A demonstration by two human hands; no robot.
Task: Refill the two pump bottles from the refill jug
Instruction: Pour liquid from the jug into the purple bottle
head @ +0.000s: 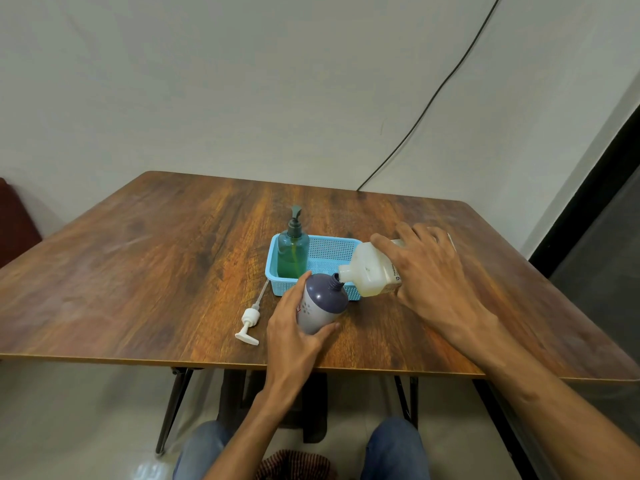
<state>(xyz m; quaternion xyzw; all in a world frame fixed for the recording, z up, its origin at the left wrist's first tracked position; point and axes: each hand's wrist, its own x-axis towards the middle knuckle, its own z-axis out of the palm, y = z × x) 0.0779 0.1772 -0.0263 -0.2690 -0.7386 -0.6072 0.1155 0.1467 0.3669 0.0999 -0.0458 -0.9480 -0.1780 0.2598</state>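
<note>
1. Head view, and you're mid-pour: your right hand (429, 271) is wrapped over the top of the refill jug (372, 271), fingers closed round its body, and you've tipped it nearly on its side so the spout points left and down. That tilt is what sends the pale liquid toward the neck.

2. Your left hand (294, 327) is clamped on the grey pump bottle (320, 303), thumb on the near side and fingers round the far side. You've leaned the bottle to the right so its open mouth meets the jug's spout; the two openings look to be touching or just about, right in front of the blue basket (332, 247).

3. The white pump head (250, 322) lies flat on the table (138, 271) just left of your left hand, its dip tube pointing away toward the basket. Sensible spot: clear of the pour and near for screwing back on.

4. The green pump bottle (293, 247) stands upright in the basket's left end, pump on, apparently waiting its turn.

5. Whether liquid is actually flowing, you can't tell from here; the join is too small to read.
</note>
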